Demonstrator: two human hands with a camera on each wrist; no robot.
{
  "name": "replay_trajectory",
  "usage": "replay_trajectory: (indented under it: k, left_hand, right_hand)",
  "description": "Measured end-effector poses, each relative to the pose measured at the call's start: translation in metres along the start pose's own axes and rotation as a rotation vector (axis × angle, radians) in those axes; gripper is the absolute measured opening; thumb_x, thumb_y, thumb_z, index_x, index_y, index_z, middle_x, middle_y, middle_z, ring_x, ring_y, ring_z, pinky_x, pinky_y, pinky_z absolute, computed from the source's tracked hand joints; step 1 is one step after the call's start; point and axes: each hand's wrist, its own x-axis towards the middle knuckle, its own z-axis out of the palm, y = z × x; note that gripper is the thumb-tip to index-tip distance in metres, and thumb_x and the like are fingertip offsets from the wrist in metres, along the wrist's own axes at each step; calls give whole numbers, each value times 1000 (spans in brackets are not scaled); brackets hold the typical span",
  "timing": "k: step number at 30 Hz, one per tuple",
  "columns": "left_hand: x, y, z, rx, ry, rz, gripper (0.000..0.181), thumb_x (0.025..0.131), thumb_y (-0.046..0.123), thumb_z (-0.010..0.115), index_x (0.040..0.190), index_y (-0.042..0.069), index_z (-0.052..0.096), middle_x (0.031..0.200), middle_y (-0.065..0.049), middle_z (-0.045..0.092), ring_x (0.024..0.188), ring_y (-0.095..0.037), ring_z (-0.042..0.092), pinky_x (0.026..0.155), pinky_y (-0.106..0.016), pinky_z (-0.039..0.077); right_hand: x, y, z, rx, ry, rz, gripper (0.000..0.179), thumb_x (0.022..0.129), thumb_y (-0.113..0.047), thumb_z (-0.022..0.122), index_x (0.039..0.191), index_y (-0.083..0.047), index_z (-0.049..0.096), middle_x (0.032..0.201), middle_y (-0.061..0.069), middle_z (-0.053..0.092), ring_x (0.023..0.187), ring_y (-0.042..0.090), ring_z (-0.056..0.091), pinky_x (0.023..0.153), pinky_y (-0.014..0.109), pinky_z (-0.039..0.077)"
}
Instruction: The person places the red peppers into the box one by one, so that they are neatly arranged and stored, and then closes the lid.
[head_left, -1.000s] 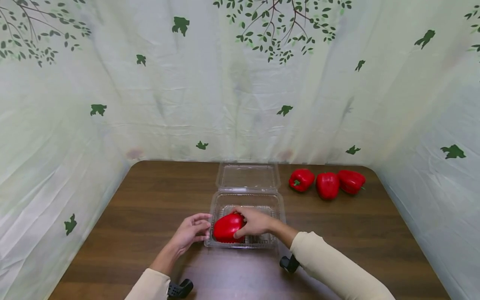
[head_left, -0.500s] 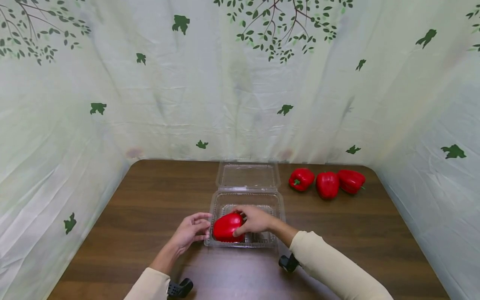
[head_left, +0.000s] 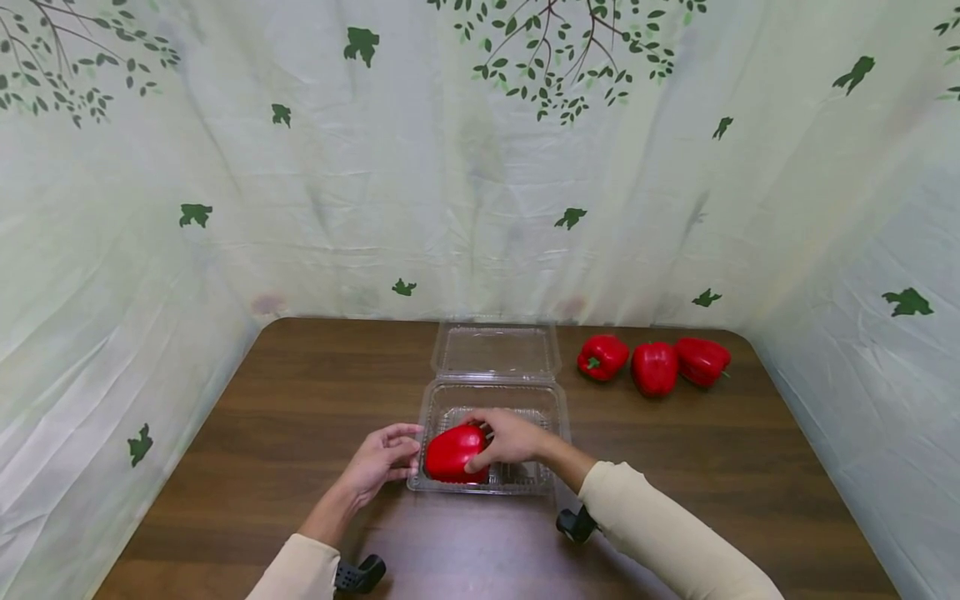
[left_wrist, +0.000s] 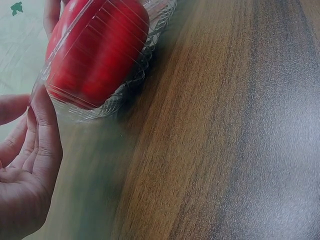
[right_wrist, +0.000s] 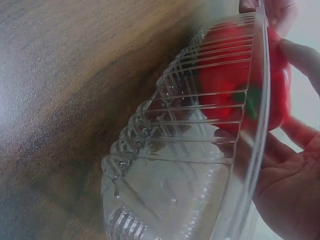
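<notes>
A red bell pepper (head_left: 453,454) lies on its side in the left part of a clear plastic clamshell container (head_left: 525,490). My right hand (head_left: 512,437) grips the pepper from the right, thumb on the near side and fingers over the far side. Its green stem (right_wrist: 251,101) points right, as the right wrist view shows through the ribbed wall. My left hand (head_left: 381,460) is at the container's left side; in the left wrist view, its thumb and fingers pinch the rim (left_wrist: 41,80). The container's lid (head_left: 495,352) lies folded back, away from me.
Three more red bell peppers, a left one (head_left: 603,358), a middle one (head_left: 655,369) and a right one (head_left: 702,362), lie at the back right of the brown wooden table (head_left: 315,392). A leaf-patterned curtain (head_left: 480,183) surrounds the table's back and sides.
</notes>
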Motion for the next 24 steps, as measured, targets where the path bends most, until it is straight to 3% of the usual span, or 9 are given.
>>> replay_trajectory:
  k: [24]
  left_hand:
    - [-1, 1, 0, 2, 5, -6, 42, 97, 4, 53, 133, -12, 40, 84, -2, 60, 67, -13, 58, 66, -25, 55]
  right_hand:
    - [0, 2, 7, -88, 31, -52, 58, 71, -23, 85, 120, -13, 55, 110, 3, 61, 98, 17, 59, 76, 23, 51]
